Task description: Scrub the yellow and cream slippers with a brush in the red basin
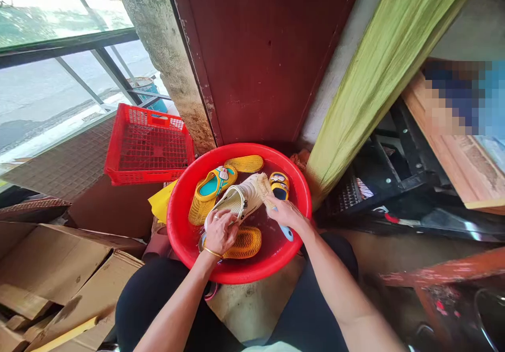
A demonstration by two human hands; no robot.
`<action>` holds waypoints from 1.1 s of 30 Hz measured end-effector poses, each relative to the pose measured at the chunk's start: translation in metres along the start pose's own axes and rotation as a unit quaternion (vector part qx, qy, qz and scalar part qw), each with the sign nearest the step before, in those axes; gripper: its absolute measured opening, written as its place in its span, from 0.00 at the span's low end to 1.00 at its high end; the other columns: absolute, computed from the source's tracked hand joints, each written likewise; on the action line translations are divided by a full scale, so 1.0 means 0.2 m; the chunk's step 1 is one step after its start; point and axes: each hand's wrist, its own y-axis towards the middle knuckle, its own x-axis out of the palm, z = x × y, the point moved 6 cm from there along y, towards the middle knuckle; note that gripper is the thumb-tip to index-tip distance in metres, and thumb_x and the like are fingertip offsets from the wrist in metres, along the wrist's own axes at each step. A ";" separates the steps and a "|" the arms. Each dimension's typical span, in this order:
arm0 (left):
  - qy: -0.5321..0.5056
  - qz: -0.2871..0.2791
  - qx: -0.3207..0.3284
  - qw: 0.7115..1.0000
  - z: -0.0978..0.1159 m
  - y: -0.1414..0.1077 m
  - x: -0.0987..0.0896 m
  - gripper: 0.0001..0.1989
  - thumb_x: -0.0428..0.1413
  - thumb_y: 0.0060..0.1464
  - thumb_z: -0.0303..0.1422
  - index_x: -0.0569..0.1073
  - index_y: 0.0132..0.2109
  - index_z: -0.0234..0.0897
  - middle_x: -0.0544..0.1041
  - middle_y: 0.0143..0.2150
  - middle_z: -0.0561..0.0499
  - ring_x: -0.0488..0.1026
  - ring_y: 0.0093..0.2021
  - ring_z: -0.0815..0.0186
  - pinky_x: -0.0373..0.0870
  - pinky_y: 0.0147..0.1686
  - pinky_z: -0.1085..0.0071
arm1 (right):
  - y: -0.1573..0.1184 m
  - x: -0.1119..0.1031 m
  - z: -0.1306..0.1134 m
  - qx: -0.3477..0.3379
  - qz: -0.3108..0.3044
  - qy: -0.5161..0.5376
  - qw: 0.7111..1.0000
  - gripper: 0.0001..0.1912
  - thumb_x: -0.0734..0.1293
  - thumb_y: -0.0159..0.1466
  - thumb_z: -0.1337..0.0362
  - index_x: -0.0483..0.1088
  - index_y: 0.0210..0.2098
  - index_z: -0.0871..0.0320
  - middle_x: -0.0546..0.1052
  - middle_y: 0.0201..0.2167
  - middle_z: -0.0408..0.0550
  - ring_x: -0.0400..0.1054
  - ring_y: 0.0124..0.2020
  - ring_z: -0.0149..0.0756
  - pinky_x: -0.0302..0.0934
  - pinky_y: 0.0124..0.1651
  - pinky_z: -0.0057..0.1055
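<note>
The left forearm (177, 312) and right forearm (335, 283) angled inward; the left hand (220, 231) curled closed round a white clog (236, 200); the right hand (282, 214) pressed a bristle brush (262, 186) against it, fingers hiding most of the grip, a blue handle (286, 232) jutting below them; beneath the left fingers, a yellow sandal (242, 242) lay in a red basin (175, 220).

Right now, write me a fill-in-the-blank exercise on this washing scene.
The left hand grips a ____ clog.
The right hand holds a scrub brush with a ____ handle.
The plastic basin and the crate beside it are both ____.

Missing words: white; blue; red.
</note>
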 end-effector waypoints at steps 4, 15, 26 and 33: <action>0.017 -0.018 0.047 0.999 0.05 0.00 0.00 0.04 0.54 0.56 0.29 0.73 0.38 0.43 0.83 0.43 0.52 0.73 0.57 0.52 0.50 0.66 0.45 | 0.10 0.01 0.01 0.011 0.031 0.039 0.999 0.32 0.62 0.64 0.67 0.64 0.68 0.54 0.79 0.55 0.52 0.73 0.54 0.44 0.63 0.56 0.34; -0.031 0.039 -0.014 0.999 -0.03 0.00 -0.01 0.02 0.54 0.58 0.32 0.71 0.37 0.41 0.82 0.47 0.48 0.72 0.58 0.50 0.60 0.60 0.46 | -0.02 0.06 0.06 -0.061 -0.005 0.101 0.993 0.32 0.64 0.62 0.66 0.67 0.66 0.52 0.82 0.44 0.46 0.74 0.37 0.36 0.66 0.45 0.31; -0.124 0.082 -0.040 0.988 -0.05 -0.01 -0.03 0.05 0.53 0.61 0.36 0.71 0.39 0.41 0.80 0.40 0.48 0.78 0.41 0.60 0.74 0.44 0.64 | -0.05 0.23 -0.17 -0.136 0.057 0.040 0.988 0.34 0.61 0.65 0.65 0.58 0.71 0.52 0.81 0.50 0.49 0.76 0.48 0.41 0.66 0.51 0.31; -0.142 0.090 -0.049 0.985 -0.06 0.01 -0.04 0.05 0.53 0.62 0.36 0.71 0.39 0.41 0.80 0.40 0.48 0.78 0.42 0.61 0.73 0.45 0.64 | 0.05 0.15 -0.03 -0.050 0.075 0.044 0.995 0.33 0.61 0.66 0.67 0.60 0.70 0.49 0.79 0.54 0.51 0.73 0.53 0.43 0.65 0.55 0.35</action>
